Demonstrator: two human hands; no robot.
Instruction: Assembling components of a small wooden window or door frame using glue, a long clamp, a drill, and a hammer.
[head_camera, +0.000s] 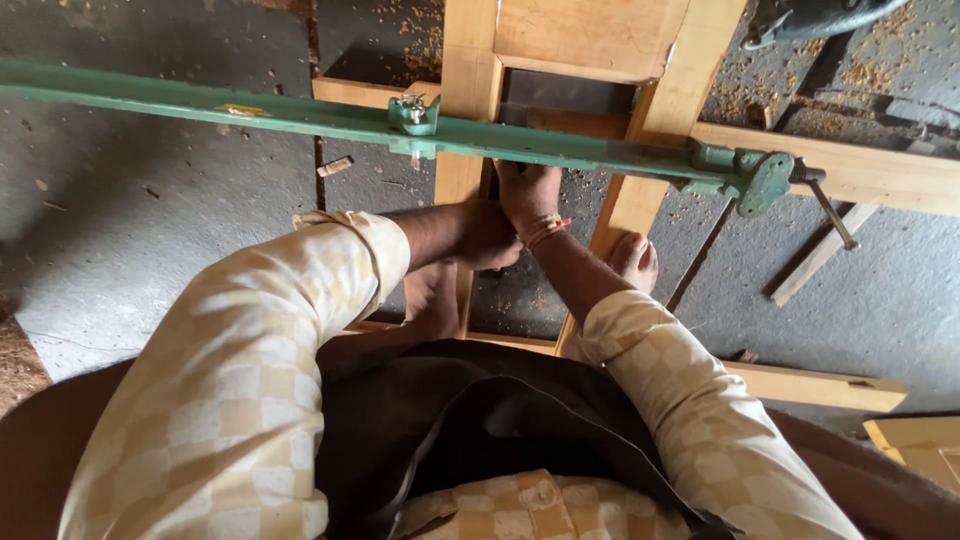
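Note:
A long green metal bar clamp (560, 148) lies across a pale wooden frame (468, 85) on the floor. Its sliding jaw (414, 113) sits on the left upright and its screw head (762, 180) is at the right. My right hand (527, 193), with an orange thread on the wrist, reaches up under the bar between the two uprights, so its fingers are hidden. My left hand (484, 236) is curled just beside the right wrist, against the left upright. What it holds, if anything, cannot be made out.
My bare feet (636, 260) rest by the frame's lower rail (800, 382). Sawdust and wood chips litter the grey concrete floor (170, 210). A loose wooden strip (815, 262) lies at the right, and another wooden piece (915, 440) is at the lower right.

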